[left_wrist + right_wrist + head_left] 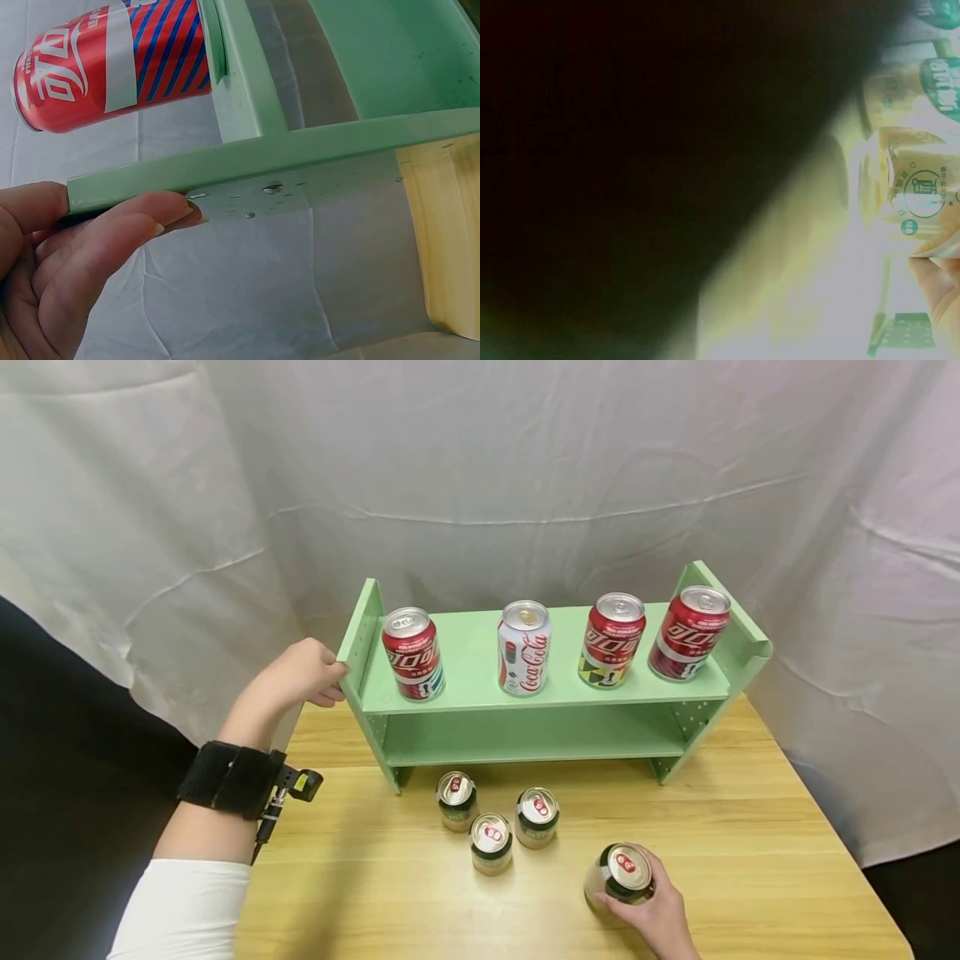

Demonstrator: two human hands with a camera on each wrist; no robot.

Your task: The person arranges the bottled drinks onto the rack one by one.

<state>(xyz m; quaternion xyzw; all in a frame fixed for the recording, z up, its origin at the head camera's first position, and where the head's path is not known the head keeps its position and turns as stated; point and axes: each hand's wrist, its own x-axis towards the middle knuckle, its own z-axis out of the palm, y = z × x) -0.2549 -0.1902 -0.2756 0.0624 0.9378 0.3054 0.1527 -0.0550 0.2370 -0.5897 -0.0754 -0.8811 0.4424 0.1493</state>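
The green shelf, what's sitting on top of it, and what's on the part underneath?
Four cola cans stand on the green shelf: red, white, red, red. The lower level looks bare, though its back is partly hidden.

The person's bare left hand (pixel 296 677) is showing short, unpainted nails in the left wrist view. A wide black fabric wrist strap (pixel 225 778) is wrapping the left forearm, carrying a small black camera module (pixel 300 783) at its 3 o'clock edge, with a thin black cable (pixel 264 832) trailing toward 6 o'clock. A white long sleeve (pixel 183 906) is covering the forearm below. The bare right hand (pixel 656 914) is wearing nothing visible.
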